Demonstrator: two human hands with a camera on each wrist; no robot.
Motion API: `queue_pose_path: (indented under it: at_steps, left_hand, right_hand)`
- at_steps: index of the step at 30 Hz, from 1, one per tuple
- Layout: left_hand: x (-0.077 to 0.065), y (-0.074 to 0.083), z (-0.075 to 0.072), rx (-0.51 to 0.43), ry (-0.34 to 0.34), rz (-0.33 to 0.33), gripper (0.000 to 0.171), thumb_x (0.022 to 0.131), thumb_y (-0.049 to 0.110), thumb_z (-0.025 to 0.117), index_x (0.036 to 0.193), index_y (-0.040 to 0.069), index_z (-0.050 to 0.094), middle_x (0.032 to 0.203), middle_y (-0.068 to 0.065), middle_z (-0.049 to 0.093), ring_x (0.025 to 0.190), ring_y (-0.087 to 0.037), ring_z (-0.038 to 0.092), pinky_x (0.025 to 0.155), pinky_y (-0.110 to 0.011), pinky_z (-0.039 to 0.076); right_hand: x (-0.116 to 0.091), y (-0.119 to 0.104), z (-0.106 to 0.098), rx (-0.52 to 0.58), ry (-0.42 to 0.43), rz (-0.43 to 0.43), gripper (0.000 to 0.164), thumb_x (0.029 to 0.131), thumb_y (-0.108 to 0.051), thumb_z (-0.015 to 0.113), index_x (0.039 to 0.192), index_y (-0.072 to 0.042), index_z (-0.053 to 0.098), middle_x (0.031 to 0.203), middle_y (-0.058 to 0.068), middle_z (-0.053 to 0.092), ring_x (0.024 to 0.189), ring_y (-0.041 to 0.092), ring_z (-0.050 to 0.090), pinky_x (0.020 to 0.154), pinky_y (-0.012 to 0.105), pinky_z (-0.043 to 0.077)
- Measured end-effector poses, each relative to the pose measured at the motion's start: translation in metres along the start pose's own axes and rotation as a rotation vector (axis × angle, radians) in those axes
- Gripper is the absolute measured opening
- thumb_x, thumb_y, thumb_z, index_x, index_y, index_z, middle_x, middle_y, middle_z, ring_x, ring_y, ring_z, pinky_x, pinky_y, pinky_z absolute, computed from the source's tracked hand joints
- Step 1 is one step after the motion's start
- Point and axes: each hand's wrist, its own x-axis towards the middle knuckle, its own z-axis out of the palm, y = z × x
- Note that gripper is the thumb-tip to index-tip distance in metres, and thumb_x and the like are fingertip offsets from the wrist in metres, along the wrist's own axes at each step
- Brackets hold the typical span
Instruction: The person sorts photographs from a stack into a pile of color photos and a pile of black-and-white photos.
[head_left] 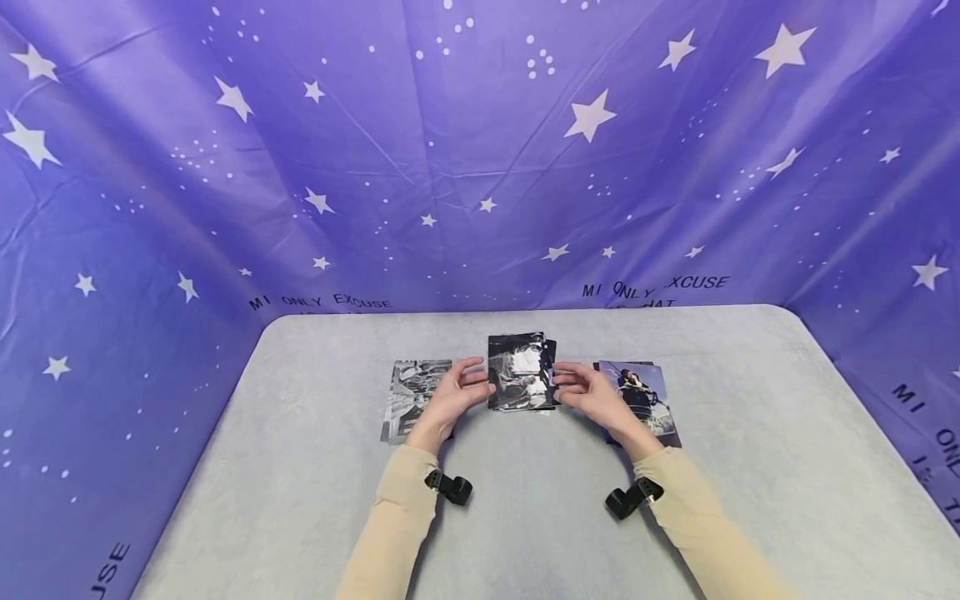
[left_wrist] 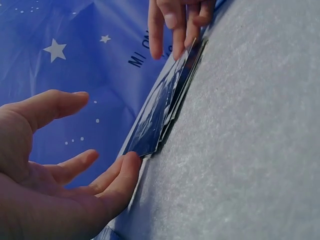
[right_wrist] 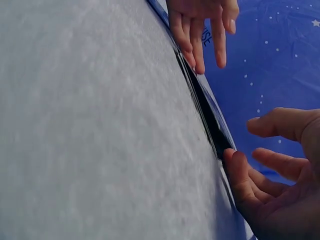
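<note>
A loosely squared stack of black-and-white photo prints lies at the middle of the table, its lower prints poking out on the right. My left hand is at the left edge of the stack, fingers apart and gently bent. In the left wrist view, its fingertips meet the near corner of the prints. On the opposite side, my right hand has its fingers at the right edge. The right wrist view shows its fingertips against the stack's end. Neither hand grips the prints.
A second pile of black-and-white prints lies left, partly under my left hand. On the right is a pile topped by a colour print, partly covered by my right hand. A blue star-patterned cloth hangs behind the grey table.
</note>
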Motion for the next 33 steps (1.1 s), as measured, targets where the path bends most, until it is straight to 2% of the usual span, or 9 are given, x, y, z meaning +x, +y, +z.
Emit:
queue_pose_path:
  at_steps: [9, 14, 20, 26, 33]
  left_hand:
    - [-0.002, -0.003, 0.001, -0.092, -0.012, -0.018, 0.066, 0.081, -0.003, 0.066, 0.141, -0.005, 0.038, 0.131, -0.032, 0.046, 0.101, -0.026, 0.059, 0.091, -0.036, 0.050]
    - [-0.004, -0.006, 0.000, -0.143, -0.044, -0.021, 0.062, 0.083, -0.005, 0.064, 0.139, -0.007, 0.039, 0.130, -0.033, 0.046, 0.098, -0.020, 0.060, 0.090, -0.031, 0.050]
    - [-0.007, -0.009, 0.000, -0.171, -0.063, -0.012, 0.060, 0.082, -0.007, 0.061, 0.138, -0.008, 0.041, 0.129, -0.033, 0.049, 0.091, -0.015, 0.061, 0.082, -0.024, 0.050]
    - [-0.009, -0.010, 0.002, -0.189, -0.052, -0.011, 0.057, 0.081, -0.013, 0.058, 0.137, -0.007, 0.044, 0.117, -0.027, 0.057, 0.083, -0.013, 0.061, 0.074, -0.024, 0.051]
    - [-0.015, -0.011, 0.002, -0.197, -0.042, -0.011, 0.057, 0.081, -0.017, 0.056, 0.135, -0.007, 0.044, 0.102, -0.013, 0.061, 0.083, -0.015, 0.063, 0.079, -0.028, 0.054]
  right_hand:
    - [0.000, -0.005, 0.008, -0.002, 0.033, 0.047, 0.060, 0.082, 0.006, 0.064, 0.137, 0.011, 0.042, 0.124, 0.033, 0.052, 0.105, 0.041, 0.058, 0.079, 0.022, 0.051]
    - [-0.001, -0.006, 0.012, 0.013, 0.065, 0.098, 0.058, 0.082, 0.003, 0.066, 0.136, 0.008, 0.046, 0.123, 0.029, 0.053, 0.098, 0.027, 0.060, 0.076, 0.023, 0.051]
    - [-0.002, -0.007, 0.016, 0.073, 0.089, 0.157, 0.057, 0.083, 0.002, 0.066, 0.137, 0.005, 0.046, 0.120, 0.026, 0.053, 0.085, 0.012, 0.058, 0.060, 0.020, 0.046]
    - [-0.005, -0.007, 0.020, 0.117, 0.078, 0.168, 0.060, 0.084, 0.001, 0.066, 0.140, 0.002, 0.044, 0.115, 0.021, 0.056, 0.081, 0.009, 0.058, 0.055, 0.020, 0.044]
    - [-0.007, -0.010, 0.027, 0.201, 0.054, 0.148, 0.064, 0.081, 0.005, 0.065, 0.141, 0.001, 0.044, 0.107, 0.013, 0.058, 0.073, 0.008, 0.056, 0.058, 0.018, 0.047]
